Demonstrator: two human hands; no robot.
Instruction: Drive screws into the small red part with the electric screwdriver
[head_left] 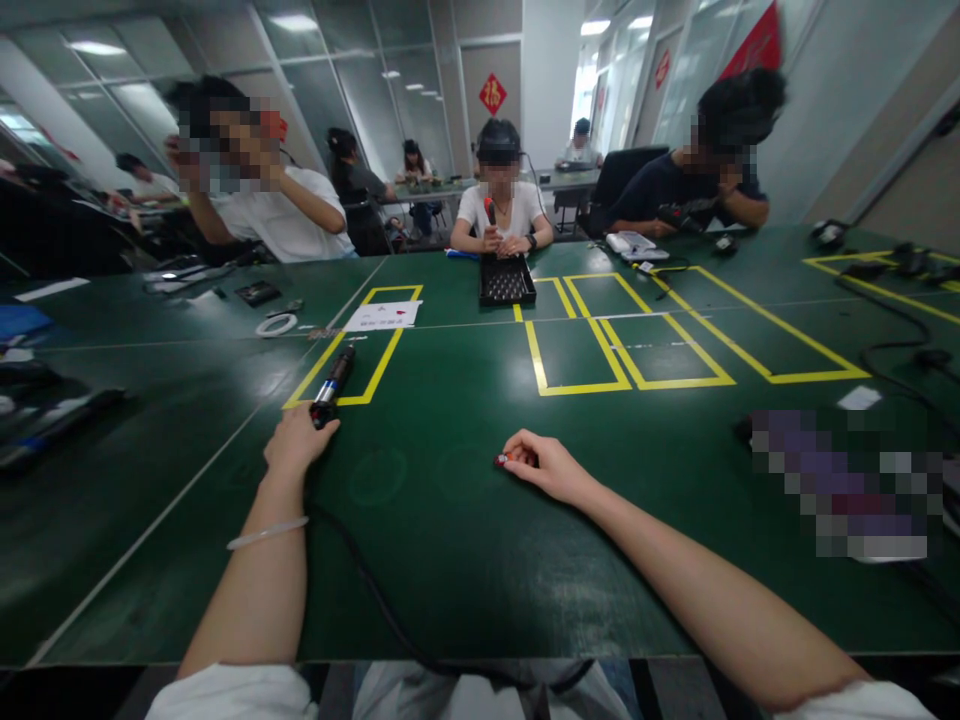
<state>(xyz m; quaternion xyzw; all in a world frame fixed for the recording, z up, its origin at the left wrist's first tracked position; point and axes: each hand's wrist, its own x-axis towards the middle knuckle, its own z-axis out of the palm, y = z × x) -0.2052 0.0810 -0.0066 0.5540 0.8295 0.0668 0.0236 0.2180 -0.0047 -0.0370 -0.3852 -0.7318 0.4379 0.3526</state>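
Observation:
At the near end of the left yellow-taped rectangle, my left hand is wrapped round the lower end of a black-and-silver cylindrical tool with a blue band. The tool points away from me and lies low over the table; its exact kind is unclear. My right hand rests on the green table right of centre, its thumb and fingers pinching a small red-and-white piece. Some orange shows between those fingers. What the piece is, I cannot make out.
A black cable runs from my left wrist to the table's front edge. Yellow tape marks rectangles ahead. A paper sheet, a tape roll and a black tray lie farther off. Several people sit around.

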